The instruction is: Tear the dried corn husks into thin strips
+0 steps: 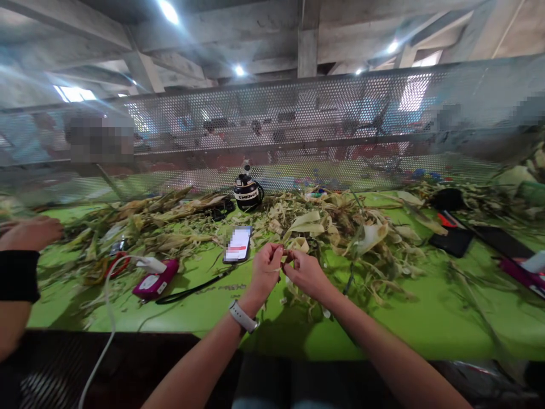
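My left hand (264,268), with a pale watch strap at its wrist, is closed in a pinch. Close beside it, my right hand (307,275) pinches too, the fingertips of both nearly meeting. Between them runs a thin, pale strip of husk (273,270), partly hidden by the fingers. Just beyond and to the right lies a loose heap of dry, pale-green corn husks (327,224). A phone (238,244) with a lit screen stands propped a little left of my left hand.
A black bottle (247,193) stands at the back of the green table (204,315), before a perforated metal screen (272,136). On the left are a purple device (155,279) with a white cable and a co-worker's hand (32,233). A dark phone (451,241) lies right.
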Tool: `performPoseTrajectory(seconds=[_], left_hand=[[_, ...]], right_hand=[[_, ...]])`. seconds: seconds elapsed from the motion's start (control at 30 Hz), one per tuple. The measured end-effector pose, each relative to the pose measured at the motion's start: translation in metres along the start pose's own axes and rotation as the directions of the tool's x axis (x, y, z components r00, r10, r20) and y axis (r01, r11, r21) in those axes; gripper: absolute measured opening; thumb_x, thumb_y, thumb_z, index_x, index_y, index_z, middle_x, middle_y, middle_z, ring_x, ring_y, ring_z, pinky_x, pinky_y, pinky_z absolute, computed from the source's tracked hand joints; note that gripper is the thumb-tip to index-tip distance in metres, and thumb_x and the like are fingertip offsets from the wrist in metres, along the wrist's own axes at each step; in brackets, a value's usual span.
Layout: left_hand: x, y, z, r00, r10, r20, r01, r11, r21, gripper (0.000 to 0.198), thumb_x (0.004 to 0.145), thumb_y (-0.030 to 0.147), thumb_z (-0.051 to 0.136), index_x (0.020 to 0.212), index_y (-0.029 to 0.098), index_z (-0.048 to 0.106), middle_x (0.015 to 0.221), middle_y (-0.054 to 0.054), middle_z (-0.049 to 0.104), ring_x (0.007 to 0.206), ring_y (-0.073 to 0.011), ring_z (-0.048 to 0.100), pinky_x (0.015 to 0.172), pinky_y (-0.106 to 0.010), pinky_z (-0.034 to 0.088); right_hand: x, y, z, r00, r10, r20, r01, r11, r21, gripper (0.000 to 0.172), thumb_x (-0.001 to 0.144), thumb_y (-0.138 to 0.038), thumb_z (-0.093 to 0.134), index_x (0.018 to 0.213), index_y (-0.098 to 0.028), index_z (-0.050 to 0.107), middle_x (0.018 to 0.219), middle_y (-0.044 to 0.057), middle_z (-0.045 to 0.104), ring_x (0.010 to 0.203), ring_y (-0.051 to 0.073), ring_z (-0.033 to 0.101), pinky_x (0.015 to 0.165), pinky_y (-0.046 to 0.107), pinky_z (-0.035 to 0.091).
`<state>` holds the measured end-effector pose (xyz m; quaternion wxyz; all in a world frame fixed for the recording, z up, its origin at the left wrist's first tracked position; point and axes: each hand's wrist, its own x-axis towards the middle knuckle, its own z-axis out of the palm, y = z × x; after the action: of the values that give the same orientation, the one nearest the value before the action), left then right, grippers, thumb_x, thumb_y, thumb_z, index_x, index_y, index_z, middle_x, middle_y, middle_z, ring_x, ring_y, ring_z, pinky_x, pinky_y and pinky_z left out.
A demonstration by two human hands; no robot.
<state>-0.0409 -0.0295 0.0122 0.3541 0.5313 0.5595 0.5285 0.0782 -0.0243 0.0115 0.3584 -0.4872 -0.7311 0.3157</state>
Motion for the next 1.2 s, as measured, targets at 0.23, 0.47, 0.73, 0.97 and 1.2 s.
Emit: performPoseTrajectory(seconds=[0.23, 0.47, 0.73, 0.97, 1.2], left_hand=[[0.004, -0.005, -0.002, 0.999, 0.036, -0.007, -0.036, 0.999, 0.030, 0.019, 0.079, 0.034, 0.047, 0.077, 0.017, 0.053, 0.052, 0.006, 0.049, 0.040, -0.0078, 0.041, 0.042, -0.020, 0.035], [0.004, -0.009, -0.003, 0.996, 0.090, 0.008, -0.090, 0.988, 0.123, 0.023, 0.078, 0.037, 0.047, 0.090, 0.018, 0.049, 0.046, 0.008, 0.045, 0.038, -0.0102, 0.042, 0.040, -0.021, 0.030], [0.009, -0.013, -0.001, 0.988, 0.127, 0.083, -0.136, 0.985, 0.110, 0.021, 0.078, 0.028, 0.047, 0.096, 0.019, 0.049, 0.057, 0.003, 0.061, 0.038, -0.0072, 0.042, 0.039, -0.018, 0.030], [0.016, -0.027, 0.006, 0.964, 0.022, 0.266, -0.022, 1.000, -0.004, 0.026, 0.075, 0.038, 0.052, 0.087, 0.016, 0.059, 0.070, -0.003, 0.067, 0.044, -0.0110, 0.058, 0.040, -0.020, 0.040], [0.021, -0.019, 0.003, 0.969, -0.065, 0.237, 0.078, 0.996, -0.044, 0.024, 0.070, 0.040, 0.059, 0.073, 0.017, 0.056, 0.064, -0.005, 0.067, 0.061, -0.0188, 0.066, 0.048, -0.026, 0.049]], right_hand=[[0.001, 0.004, -0.001, 0.989, -0.142, -0.036, 0.144, 0.987, 0.078, 0.027, 0.083, -0.032, 0.041, 0.060, -0.019, 0.042, 0.055, -0.004, 0.039, 0.052, 0.010, 0.036, 0.051, 0.022, 0.027], [0.001, -0.011, -0.018, 0.970, -0.242, -0.018, 0.242, 0.970, 0.013, 0.026, 0.083, -0.026, 0.041, 0.058, -0.020, 0.037, 0.053, -0.004, 0.036, 0.050, 0.010, 0.034, 0.051, 0.023, 0.025], [0.022, -0.018, -0.034, 0.969, -0.248, -0.012, 0.248, 0.969, -0.016, 0.025, 0.080, -0.026, 0.044, 0.057, -0.019, 0.038, 0.052, -0.005, 0.035, 0.049, 0.009, 0.033, 0.049, 0.022, 0.023], [0.048, -0.011, -0.037, 0.983, -0.173, -0.061, 0.178, 0.979, 0.096, 0.026, 0.080, -0.031, 0.044, 0.058, -0.018, 0.045, 0.051, -0.005, 0.036, 0.050, 0.009, 0.033, 0.049, 0.022, 0.026], [0.045, -0.008, -0.044, 0.994, -0.111, 0.004, 0.111, 0.991, -0.069, 0.024, 0.080, -0.035, 0.049, 0.063, -0.019, 0.051, 0.051, -0.004, 0.044, 0.049, 0.010, 0.038, 0.050, 0.023, 0.026]])
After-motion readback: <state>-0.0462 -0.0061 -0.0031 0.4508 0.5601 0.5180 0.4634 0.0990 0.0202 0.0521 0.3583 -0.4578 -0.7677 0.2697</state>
